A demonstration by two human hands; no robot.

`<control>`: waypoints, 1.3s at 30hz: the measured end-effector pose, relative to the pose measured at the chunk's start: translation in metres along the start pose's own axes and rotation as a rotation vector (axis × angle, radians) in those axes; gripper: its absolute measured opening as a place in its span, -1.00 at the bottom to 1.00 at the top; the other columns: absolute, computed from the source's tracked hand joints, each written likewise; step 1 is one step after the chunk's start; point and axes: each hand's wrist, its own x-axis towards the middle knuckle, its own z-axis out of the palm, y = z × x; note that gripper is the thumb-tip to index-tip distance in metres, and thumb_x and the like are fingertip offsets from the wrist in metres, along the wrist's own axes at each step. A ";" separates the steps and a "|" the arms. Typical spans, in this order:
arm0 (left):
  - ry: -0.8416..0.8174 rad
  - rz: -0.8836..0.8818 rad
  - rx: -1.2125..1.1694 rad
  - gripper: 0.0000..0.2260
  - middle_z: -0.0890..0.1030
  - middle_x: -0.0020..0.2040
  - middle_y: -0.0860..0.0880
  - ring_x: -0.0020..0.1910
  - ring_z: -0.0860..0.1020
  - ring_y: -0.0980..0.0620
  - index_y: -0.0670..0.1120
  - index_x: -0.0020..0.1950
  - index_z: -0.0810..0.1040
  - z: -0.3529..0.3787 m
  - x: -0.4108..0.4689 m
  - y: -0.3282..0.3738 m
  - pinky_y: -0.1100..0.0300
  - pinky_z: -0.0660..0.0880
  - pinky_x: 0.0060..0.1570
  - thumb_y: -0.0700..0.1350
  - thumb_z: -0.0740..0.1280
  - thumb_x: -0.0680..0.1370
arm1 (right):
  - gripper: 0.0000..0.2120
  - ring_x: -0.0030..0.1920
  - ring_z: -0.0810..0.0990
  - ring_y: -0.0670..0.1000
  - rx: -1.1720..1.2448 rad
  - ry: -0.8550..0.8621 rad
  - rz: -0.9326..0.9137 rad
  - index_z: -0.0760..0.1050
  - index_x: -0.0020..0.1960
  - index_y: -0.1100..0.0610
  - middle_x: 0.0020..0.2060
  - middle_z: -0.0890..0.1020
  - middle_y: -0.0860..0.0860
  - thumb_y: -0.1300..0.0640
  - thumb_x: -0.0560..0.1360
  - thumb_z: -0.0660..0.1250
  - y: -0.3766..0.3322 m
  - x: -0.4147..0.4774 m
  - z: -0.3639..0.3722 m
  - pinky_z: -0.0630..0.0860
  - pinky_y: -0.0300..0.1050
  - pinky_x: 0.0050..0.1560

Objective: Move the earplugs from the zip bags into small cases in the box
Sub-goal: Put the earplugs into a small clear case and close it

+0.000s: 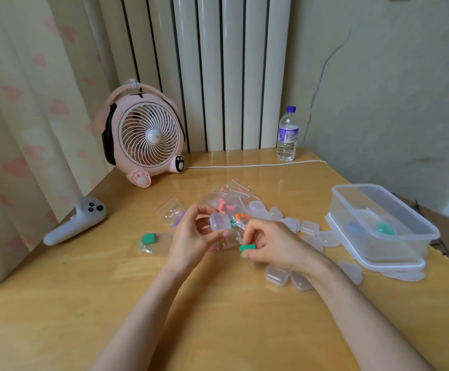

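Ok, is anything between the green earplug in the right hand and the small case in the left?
Nothing visible does. The right hand pinches the green earplug close beside the small case in the left hand; a zip bag lies beneath the gap. Whether the lid is open I cannot tell.

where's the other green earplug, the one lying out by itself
In the head view the green earplug lies on the table by a clear zip bag, left of the left hand, between it and the grey controller.
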 end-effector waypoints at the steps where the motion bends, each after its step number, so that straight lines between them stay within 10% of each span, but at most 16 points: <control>1: -0.013 0.008 0.006 -0.64 0.63 -0.09 -0.02 -0.16 0.62 0.08 -0.10 -0.02 0.44 0.001 0.000 0.000 0.01 0.57 -0.15 -0.31 0.51 0.31 | -0.82 -0.42 0.57 -0.06 0.027 0.049 0.000 0.45 -0.22 0.12 -0.47 0.56 -0.07 0.30 0.38 0.43 0.001 0.001 0.000 0.47 -0.14 -0.28; 6: -0.116 0.106 0.057 -0.63 0.59 0.08 0.04 0.01 0.60 0.07 -0.04 0.04 0.51 0.004 -0.003 0.002 0.08 0.56 -0.01 -0.26 0.51 0.31 | -0.81 -0.54 0.45 -0.18 0.088 0.234 -0.006 0.54 -0.22 0.05 -0.65 0.46 -0.17 0.32 0.38 0.45 0.004 0.008 0.001 0.54 0.01 -0.17; 12: -0.112 0.193 0.207 -0.65 0.61 0.00 0.03 -0.05 0.60 0.10 0.05 -0.04 0.51 0.006 -0.002 -0.004 0.17 0.54 0.00 -0.18 0.55 0.29 | -0.81 -0.45 0.55 -0.12 0.058 0.231 -0.031 0.65 -0.04 0.10 -0.19 0.59 -0.07 0.31 0.39 0.44 0.007 0.011 0.002 0.51 -0.15 -0.19; 20: -0.093 0.392 0.477 -0.60 0.53 -0.03 0.13 -0.13 0.53 0.18 -0.07 0.05 0.57 0.003 -0.002 -0.007 0.17 0.54 -0.13 0.05 0.49 0.29 | -0.81 -0.46 0.52 -0.16 0.036 0.258 -0.052 0.66 -0.02 0.10 -0.23 0.52 -0.06 0.31 0.41 0.43 0.006 0.012 0.003 0.41 -0.37 -0.25; 28: -0.122 0.310 0.479 -0.50 0.56 -0.14 0.17 -0.16 0.54 0.16 -0.04 0.16 0.42 0.005 -0.004 -0.007 0.14 0.52 -0.11 0.02 0.54 0.32 | -0.71 -0.28 0.54 -0.12 0.263 0.410 -0.134 0.63 -0.16 -0.08 -0.31 0.65 -0.10 0.33 0.35 0.47 -0.004 0.008 0.001 0.54 -0.17 -0.12; 39: -0.230 0.243 0.302 -0.60 0.62 -0.14 -0.04 -0.26 0.48 0.08 0.06 -0.01 0.32 0.003 -0.008 0.001 0.17 0.44 -0.15 0.14 0.46 0.35 | -0.84 -0.32 0.44 -0.27 -0.013 0.356 -0.127 0.63 -0.19 0.09 -0.32 0.56 -0.13 0.31 0.30 0.50 -0.005 0.005 0.008 0.33 -0.43 -0.25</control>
